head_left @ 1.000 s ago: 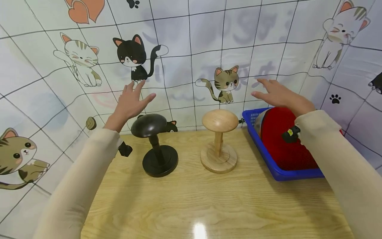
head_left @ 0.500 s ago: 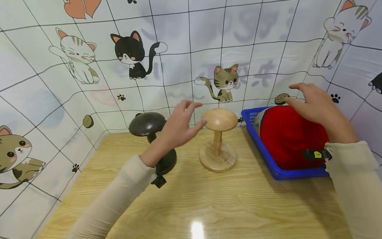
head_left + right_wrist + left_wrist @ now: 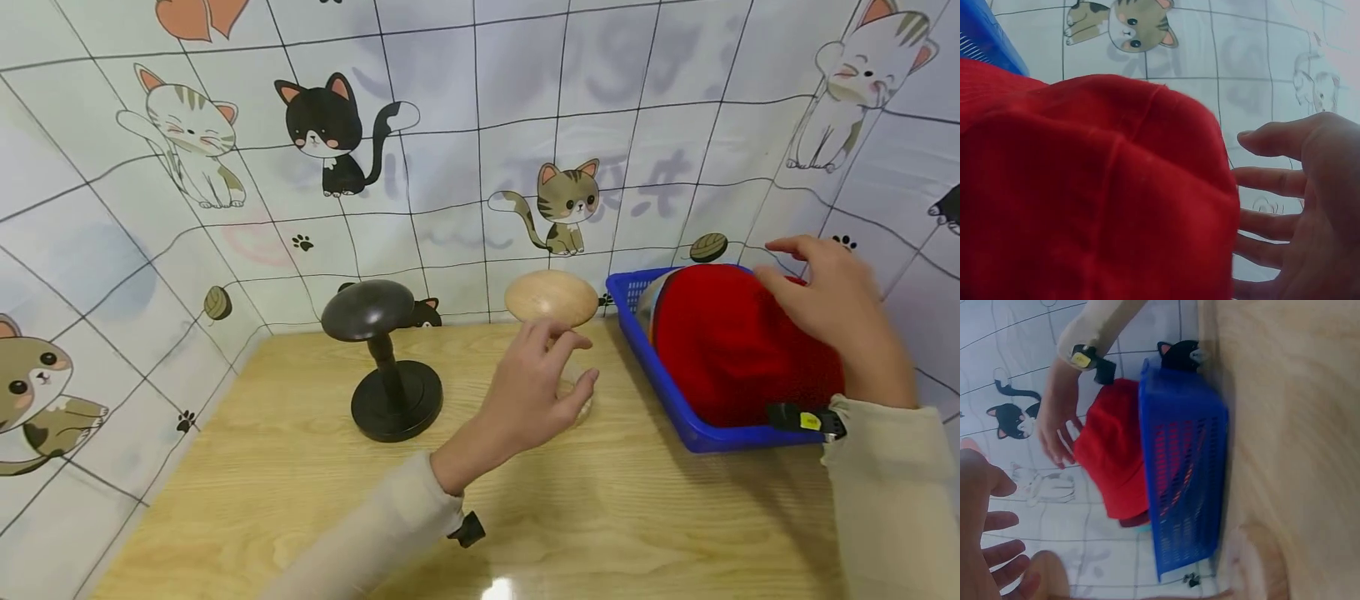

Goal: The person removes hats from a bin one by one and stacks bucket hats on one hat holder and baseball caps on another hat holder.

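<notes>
A red cloth hat (image 3: 731, 346) rests in a blue plastic basket (image 3: 675, 400) at the right, its seams plain in the right wrist view. My right hand (image 3: 843, 308) hovers over the hat's upper right, fingers spread and relaxed; in the right wrist view the fingertips sit close to its edge, and I cannot tell whether they touch. My left hand (image 3: 536, 387) is in front of the light wooden hat stand (image 3: 551, 297), hiding its post and most of its base. Its fingers are loosely bent with nothing between them.
A black hat stand (image 3: 397, 402) stands upright on the wooden table (image 3: 300, 467), left of the wooden one. Behind the table rises a wall covering (image 3: 442, 192) with printed cats. Other items, partly hidden, lie under the red hat in the basket.
My left hand has moved right and down, from beside the black stand to in front of the wooden one. My right hand has moved right and lower, over the red hat.
</notes>
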